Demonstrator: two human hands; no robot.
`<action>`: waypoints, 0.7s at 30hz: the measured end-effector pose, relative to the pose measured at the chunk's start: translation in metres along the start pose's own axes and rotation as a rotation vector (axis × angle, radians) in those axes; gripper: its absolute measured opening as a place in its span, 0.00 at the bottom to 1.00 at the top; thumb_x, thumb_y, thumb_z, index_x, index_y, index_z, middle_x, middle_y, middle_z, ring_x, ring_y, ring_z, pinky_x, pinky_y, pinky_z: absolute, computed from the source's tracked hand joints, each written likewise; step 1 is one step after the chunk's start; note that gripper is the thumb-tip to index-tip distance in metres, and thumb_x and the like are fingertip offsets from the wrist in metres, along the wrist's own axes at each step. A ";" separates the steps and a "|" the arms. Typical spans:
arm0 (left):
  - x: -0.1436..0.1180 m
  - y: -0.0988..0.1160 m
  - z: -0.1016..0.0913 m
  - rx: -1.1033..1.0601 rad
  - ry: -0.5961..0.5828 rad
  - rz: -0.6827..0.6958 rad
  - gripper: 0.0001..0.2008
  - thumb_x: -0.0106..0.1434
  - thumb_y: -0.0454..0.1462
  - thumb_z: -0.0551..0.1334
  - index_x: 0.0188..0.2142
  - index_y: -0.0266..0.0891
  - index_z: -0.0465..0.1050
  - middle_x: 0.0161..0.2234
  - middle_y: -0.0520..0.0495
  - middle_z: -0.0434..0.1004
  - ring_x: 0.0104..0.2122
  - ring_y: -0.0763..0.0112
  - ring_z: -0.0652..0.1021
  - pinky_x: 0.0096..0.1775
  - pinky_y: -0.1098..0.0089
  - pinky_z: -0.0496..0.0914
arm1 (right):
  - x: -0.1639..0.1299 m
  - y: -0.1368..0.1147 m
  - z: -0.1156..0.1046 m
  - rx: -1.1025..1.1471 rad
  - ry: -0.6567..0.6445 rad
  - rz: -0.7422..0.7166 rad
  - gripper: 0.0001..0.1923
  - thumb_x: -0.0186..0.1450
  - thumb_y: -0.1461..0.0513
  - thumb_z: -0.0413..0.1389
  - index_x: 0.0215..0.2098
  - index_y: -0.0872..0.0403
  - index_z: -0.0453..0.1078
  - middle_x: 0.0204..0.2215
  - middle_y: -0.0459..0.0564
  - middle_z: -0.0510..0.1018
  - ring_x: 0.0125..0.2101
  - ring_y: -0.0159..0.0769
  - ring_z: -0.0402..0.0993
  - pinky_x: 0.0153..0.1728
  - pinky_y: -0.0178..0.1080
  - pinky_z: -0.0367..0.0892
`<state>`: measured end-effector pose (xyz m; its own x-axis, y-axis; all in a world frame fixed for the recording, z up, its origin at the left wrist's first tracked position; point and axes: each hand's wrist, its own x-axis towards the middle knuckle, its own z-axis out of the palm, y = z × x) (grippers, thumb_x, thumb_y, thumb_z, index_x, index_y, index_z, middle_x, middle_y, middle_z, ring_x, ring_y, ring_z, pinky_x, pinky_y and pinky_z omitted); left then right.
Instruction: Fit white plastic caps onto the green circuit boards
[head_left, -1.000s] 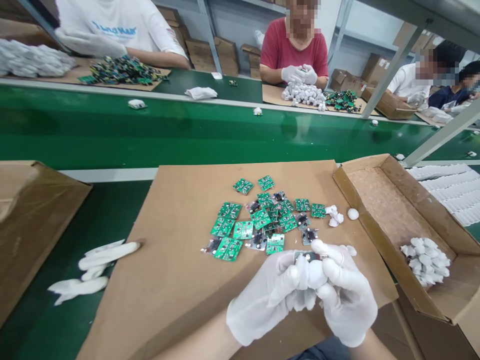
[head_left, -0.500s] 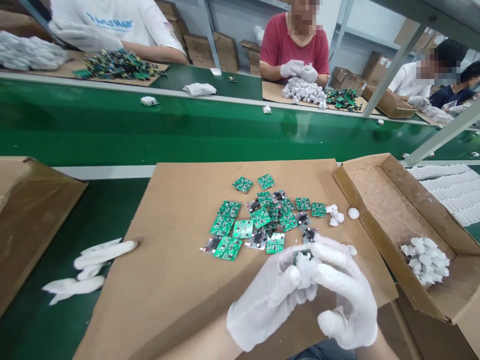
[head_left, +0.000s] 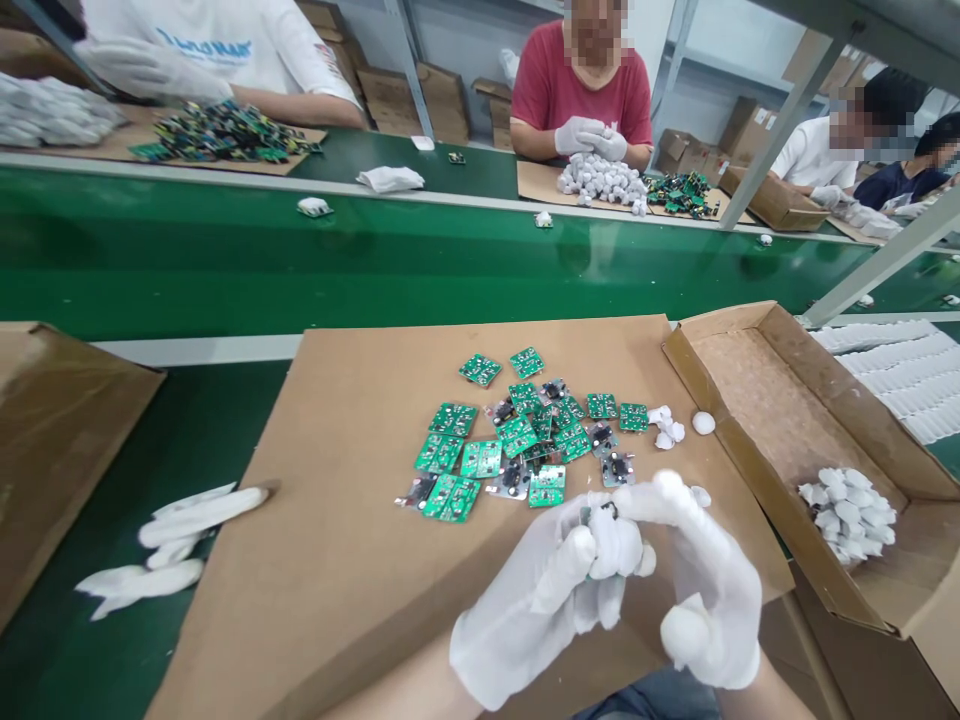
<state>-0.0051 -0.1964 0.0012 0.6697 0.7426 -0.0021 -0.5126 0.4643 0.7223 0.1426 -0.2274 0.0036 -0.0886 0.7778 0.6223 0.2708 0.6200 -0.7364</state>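
Fingers (head_left: 600, 545) of both white-gloved hands clamped together on one small white cap (head_left: 616, 548) with a dark part (head_left: 606, 512) showing at its top, held low over the near edge of the cardboard sheet (head_left: 352, 520). Left hand (head_left: 529, 610): thumb and forefinger pinched on the cap's left side. Right hand (head_left: 709, 600): fingers curled over it from the right. Just beyond the hands, a loose heap of green boards (head_left: 517, 440) on the sheet; beside these, a few white caps (head_left: 667, 428). To the right, an open box (head_left: 795, 440) holding a pile of caps (head_left: 847, 510). To the left, spare gloves (head_left: 180, 540) on the green tabletop (head_left: 187, 440). Farther off, the conveyor (head_left: 375, 260) and other gloved workers (head_left: 592, 110) at similar heaps.
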 end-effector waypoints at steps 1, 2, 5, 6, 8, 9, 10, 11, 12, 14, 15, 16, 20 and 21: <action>0.000 0.001 0.000 0.026 -0.025 0.006 0.30 0.58 0.61 0.62 0.20 0.40 0.55 0.25 0.54 0.60 0.22 0.77 0.64 0.22 0.73 0.55 | 0.001 -0.004 0.001 0.006 0.039 0.085 0.30 0.70 0.46 0.53 0.66 0.47 0.62 0.41 0.53 0.79 0.34 0.39 0.78 0.33 0.40 0.77; 0.001 0.001 0.001 0.049 -0.038 0.012 0.30 0.59 0.61 0.61 0.20 0.40 0.56 0.24 0.54 0.61 0.22 0.77 0.64 0.22 0.73 0.55 | 0.003 -0.008 0.002 -0.024 0.063 0.139 0.28 0.68 0.47 0.56 0.64 0.45 0.65 0.39 0.51 0.79 0.33 0.38 0.77 0.30 0.38 0.76; 0.001 0.000 0.000 0.113 -0.019 0.004 0.30 0.60 0.62 0.59 0.19 0.40 0.59 0.19 0.54 0.60 0.22 0.75 0.63 0.25 0.71 0.57 | 0.009 -0.016 0.004 -0.102 0.029 0.167 0.19 0.67 0.54 0.61 0.56 0.43 0.74 0.33 0.48 0.77 0.31 0.36 0.76 0.27 0.36 0.74; 0.001 -0.001 0.000 0.126 -0.009 0.002 0.30 0.60 0.62 0.59 0.19 0.40 0.60 0.18 0.54 0.60 0.22 0.74 0.63 0.26 0.71 0.58 | 0.010 -0.016 0.005 -0.096 0.014 0.175 0.17 0.67 0.55 0.61 0.54 0.43 0.75 0.31 0.47 0.76 0.31 0.36 0.76 0.27 0.35 0.74; 0.000 -0.001 0.000 0.132 -0.008 0.000 0.30 0.59 0.63 0.60 0.20 0.41 0.61 0.17 0.55 0.60 0.22 0.74 0.64 0.27 0.70 0.59 | 0.010 -0.015 0.005 -0.063 0.000 0.193 0.17 0.68 0.56 0.60 0.56 0.43 0.73 0.30 0.46 0.75 0.31 0.35 0.77 0.30 0.35 0.76; 0.000 -0.001 0.000 0.128 -0.021 -0.005 0.29 0.58 0.63 0.60 0.21 0.41 0.62 0.17 0.55 0.61 0.21 0.74 0.64 0.27 0.70 0.60 | 0.008 -0.014 0.004 -0.052 0.007 0.195 0.20 0.68 0.54 0.59 0.58 0.42 0.71 0.32 0.46 0.75 0.33 0.35 0.77 0.33 0.36 0.77; -0.001 -0.002 0.001 0.119 -0.032 -0.010 0.29 0.58 0.63 0.60 0.21 0.41 0.62 0.18 0.55 0.61 0.21 0.74 0.64 0.27 0.70 0.61 | 0.006 -0.011 0.003 -0.049 0.018 0.194 0.24 0.68 0.51 0.59 0.61 0.41 0.68 0.36 0.47 0.76 0.36 0.37 0.78 0.37 0.38 0.77; -0.002 -0.002 0.001 0.106 -0.033 -0.017 0.29 0.58 0.63 0.61 0.22 0.41 0.62 0.19 0.55 0.62 0.21 0.74 0.65 0.26 0.70 0.61 | 0.003 -0.009 0.001 -0.048 0.019 0.187 0.28 0.67 0.48 0.59 0.64 0.41 0.65 0.42 0.49 0.77 0.41 0.39 0.78 0.42 0.40 0.78; -0.002 -0.002 0.002 0.089 -0.018 -0.021 0.29 0.57 0.63 0.61 0.22 0.41 0.61 0.20 0.55 0.61 0.22 0.74 0.65 0.26 0.71 0.61 | 0.001 -0.007 0.000 -0.044 0.009 0.171 0.33 0.66 0.45 0.58 0.66 0.42 0.62 0.48 0.52 0.76 0.45 0.42 0.77 0.47 0.43 0.76; -0.004 -0.002 0.002 0.056 0.027 -0.018 0.30 0.55 0.64 0.62 0.21 0.41 0.59 0.23 0.53 0.61 0.24 0.73 0.67 0.23 0.73 0.60 | -0.002 -0.003 -0.003 -0.026 -0.052 0.114 0.40 0.63 0.41 0.58 0.69 0.44 0.57 0.56 0.54 0.72 0.52 0.47 0.75 0.51 0.46 0.74; -0.004 -0.003 0.002 0.047 0.046 -0.014 0.31 0.55 0.64 0.62 0.21 0.41 0.58 0.24 0.52 0.62 0.24 0.74 0.67 0.21 0.74 0.59 | -0.002 -0.002 -0.004 -0.027 -0.090 0.075 0.41 0.64 0.41 0.58 0.70 0.44 0.55 0.56 0.55 0.73 0.52 0.47 0.75 0.51 0.46 0.74; -0.005 -0.003 0.001 0.051 0.048 -0.012 0.31 0.55 0.65 0.61 0.22 0.41 0.58 0.26 0.51 0.64 0.22 0.76 0.67 0.19 0.75 0.57 | 0.000 -0.001 -0.004 -0.043 -0.123 0.035 0.39 0.65 0.43 0.57 0.70 0.44 0.54 0.55 0.54 0.74 0.51 0.47 0.75 0.50 0.46 0.75; -0.005 -0.005 -0.004 0.093 -0.034 -0.027 0.31 0.56 0.65 0.60 0.24 0.39 0.62 0.25 0.51 0.68 0.16 0.83 0.64 0.17 0.77 0.56 | 0.013 -0.005 -0.002 -0.114 -0.181 -0.052 0.29 0.72 0.52 0.52 0.70 0.38 0.53 0.46 0.52 0.80 0.41 0.40 0.80 0.41 0.42 0.78; -0.005 -0.006 -0.005 0.073 -0.051 -0.020 0.31 0.56 0.65 0.60 0.24 0.39 0.62 0.24 0.53 0.66 0.15 0.83 0.64 0.16 0.78 0.57 | 0.016 -0.006 -0.002 -0.070 -0.199 -0.041 0.28 0.73 0.52 0.51 0.70 0.36 0.52 0.41 0.50 0.81 0.37 0.38 0.81 0.38 0.41 0.78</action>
<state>-0.0076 -0.2004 -0.0064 0.7069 0.7071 0.0168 -0.4593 0.4408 0.7712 0.1414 -0.2188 0.0187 -0.2865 0.7617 0.5812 0.3286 0.6480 -0.6872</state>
